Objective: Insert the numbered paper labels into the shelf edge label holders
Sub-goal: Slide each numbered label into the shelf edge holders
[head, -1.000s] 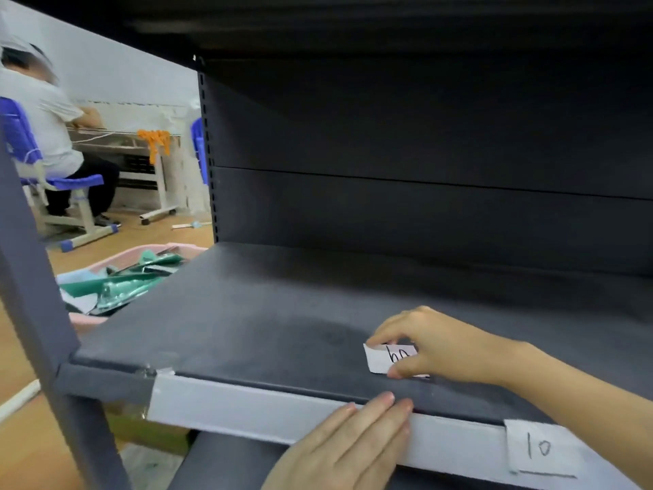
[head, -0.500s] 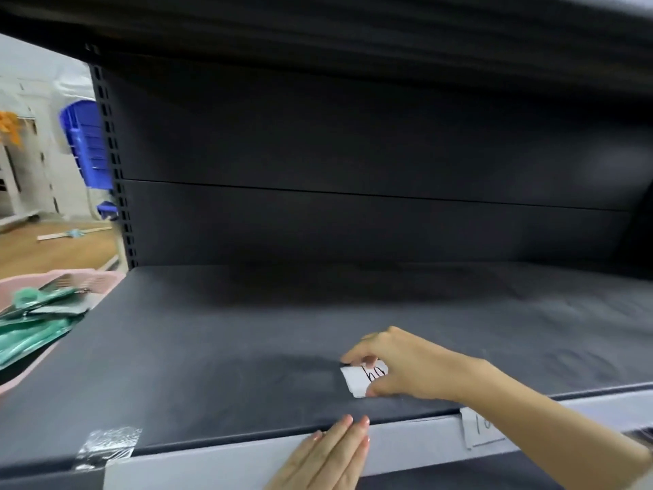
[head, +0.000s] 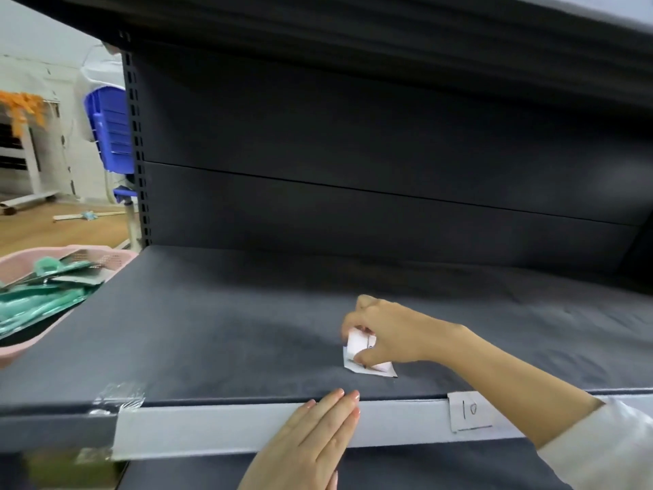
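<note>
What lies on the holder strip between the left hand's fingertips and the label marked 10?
Nothing: in the head view the label holder strip runs bare from the left hand to the 10 label.

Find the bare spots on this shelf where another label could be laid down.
The shelf deck is bare from its left edge to the right hand, and behind that hand to the back panel. Crowded: the front middle, where the right hand pinches a paper label.
</note>
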The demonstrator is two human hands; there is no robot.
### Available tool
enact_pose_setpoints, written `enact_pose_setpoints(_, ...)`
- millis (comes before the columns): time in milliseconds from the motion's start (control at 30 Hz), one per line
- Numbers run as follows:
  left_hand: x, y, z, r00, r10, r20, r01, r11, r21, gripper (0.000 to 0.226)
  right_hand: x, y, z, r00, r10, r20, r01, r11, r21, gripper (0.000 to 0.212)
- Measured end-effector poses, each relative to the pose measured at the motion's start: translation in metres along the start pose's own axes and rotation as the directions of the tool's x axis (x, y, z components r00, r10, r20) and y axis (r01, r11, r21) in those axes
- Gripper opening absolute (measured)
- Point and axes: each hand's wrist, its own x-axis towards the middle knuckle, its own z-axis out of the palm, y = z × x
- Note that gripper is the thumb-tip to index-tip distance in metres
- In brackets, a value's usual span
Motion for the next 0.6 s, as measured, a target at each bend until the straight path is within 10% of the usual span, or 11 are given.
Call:
enact_pose_setpoints(167,0.005,0.002,-0.016,0.999,0.042,0.023,-0.040,0.997,-0.067,0.059,-0.004,0.000,-0.016,0.993,-0.030,-0.112,0.036,0.998,0.060,0.007)
enact_pose_setpoints(400,0.005,0.010,-0.028,1.000,0.017,0.008,-0.016,0.999,-0.050,0.060,-0.025,0.003,-0.019,0.967,0.087,-0.238,0.065,0.823,0.565,0.019)
enact_pose_setpoints(600,-0.005,0.007,-0.041,0.951,-0.234,-0.202,0.246,0.969,0.035,0.055,-0.031,-0.009,0.002,0.964,0.109,-0.243,0.080,0.751,0.655,0.014)
